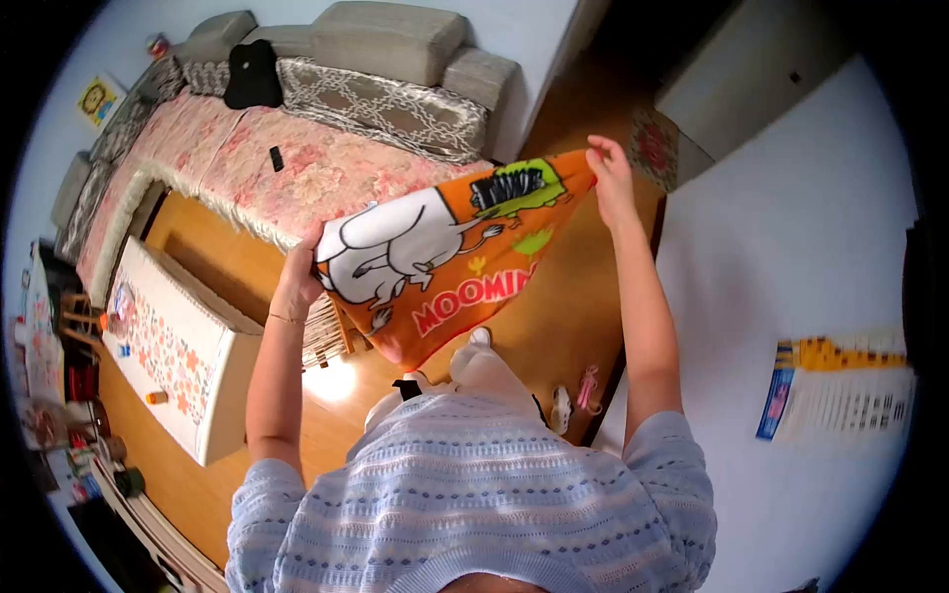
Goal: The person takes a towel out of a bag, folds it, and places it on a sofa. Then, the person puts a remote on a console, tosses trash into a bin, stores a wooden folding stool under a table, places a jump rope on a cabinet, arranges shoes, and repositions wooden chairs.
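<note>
An orange cloth with white cartoon figures, a green patch and the word MOOMIN is stretched out in the air in front of my body. My left hand grips its left corner, fingers closed on the edge. The upper right corner is pinched in my right hand, which is raised higher and farther right. Between the two hands the top edge runs at a slant, and the lower part hangs in a point above my legs.
A sofa with a floral cover holds a black cushion and a dark remote. A low table with a patterned cloth stands left. Pink shoes lie on the floor beside the right wall.
</note>
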Tool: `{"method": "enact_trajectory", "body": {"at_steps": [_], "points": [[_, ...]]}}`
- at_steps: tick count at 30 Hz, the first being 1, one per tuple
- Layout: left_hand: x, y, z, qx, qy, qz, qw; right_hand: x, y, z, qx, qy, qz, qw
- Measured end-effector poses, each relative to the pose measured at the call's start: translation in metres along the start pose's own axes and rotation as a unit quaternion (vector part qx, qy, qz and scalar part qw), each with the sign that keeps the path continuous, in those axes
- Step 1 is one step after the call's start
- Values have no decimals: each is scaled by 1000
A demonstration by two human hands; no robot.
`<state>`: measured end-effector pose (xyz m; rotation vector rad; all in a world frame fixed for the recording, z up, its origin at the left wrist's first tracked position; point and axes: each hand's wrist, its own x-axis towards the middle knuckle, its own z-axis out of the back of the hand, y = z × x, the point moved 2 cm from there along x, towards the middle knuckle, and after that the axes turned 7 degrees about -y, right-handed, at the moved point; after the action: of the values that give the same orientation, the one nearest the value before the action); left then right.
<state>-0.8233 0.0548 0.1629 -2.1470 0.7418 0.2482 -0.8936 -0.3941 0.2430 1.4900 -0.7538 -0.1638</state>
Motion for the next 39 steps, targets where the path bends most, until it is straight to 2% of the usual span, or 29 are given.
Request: {"method": "enact_trajectory", "body": {"at_steps": [2, 4, 6, 7, 8, 10, 12, 13, 14, 16, 18, 20, 24, 27, 30, 32, 34, 35, 39], "points": [[18, -2, -3, 6, 12, 55, 998, 29, -13, -13, -49, 43, -61, 996], [9, -3, -7, 29, -65, 66, 995, 48, -24, -17, -15, 57, -73, 996], [8, -17, 0, -20, -157, 1, 987, 68, -41, -27, 14, 71, -100, 992], [-3, -28, -18, -14, -156, -57, 986, 78, -51, -35, -31, 108, -89, 990], [4, -31, -6, -15, -170, -100, 980, 85, -60, -42, -77, 145, -76, 984], [4, -44, -3, -16, -165, -167, 972, 105, -64, -65, -80, 170, -67, 980], [15, -64, 10, -13, -145, -234, 961, 127, -71, -91, 67, 130, -96, 985], [11, -75, 5, -6, -143, -233, 962, 129, -64, -106, 33, 156, -96, 982], [7, -84, -1, 7, -189, -251, 949, 136, -76, -114, 33, 167, -103, 980], [23, -106, 18, 17, -199, -269, 942, 156, -96, -146, -52, 196, -108, 973], [40, -123, 40, 14, -220, -284, 933, 169, -104, -175, -38, 178, -146, 973], [58, -141, 56, 8, -237, -290, 927, 188, -119, -209, 40, 179, -168, 969], [112, -195, 97, -3, -257, -300, 919, 238, -155, -283, 37, 201, -225, 953], [149, -231, 122, 11, -313, -359, 879, 268, -179, -333, 55, 188, -266, 944], [171, -266, 136, 59, -303, -408, 859, 300, -185, -373, 103, 189, -250, 944], [177, -273, 148, 59, -297, -403, 864, 303, -190, -384, 104, 180, -246, 947], [181, -273, 154, 156, -286, -472, 819, 303, -190, -385, 98, 165, -179, 965], [181, -264, 156, 156, -295, -480, 811, 302, -199, -381, 73, 154, -166, 971], [184, -201, 185, 197, -335, -411, 825, 272, -234, -356, -12, 186, -135, 973]]}}
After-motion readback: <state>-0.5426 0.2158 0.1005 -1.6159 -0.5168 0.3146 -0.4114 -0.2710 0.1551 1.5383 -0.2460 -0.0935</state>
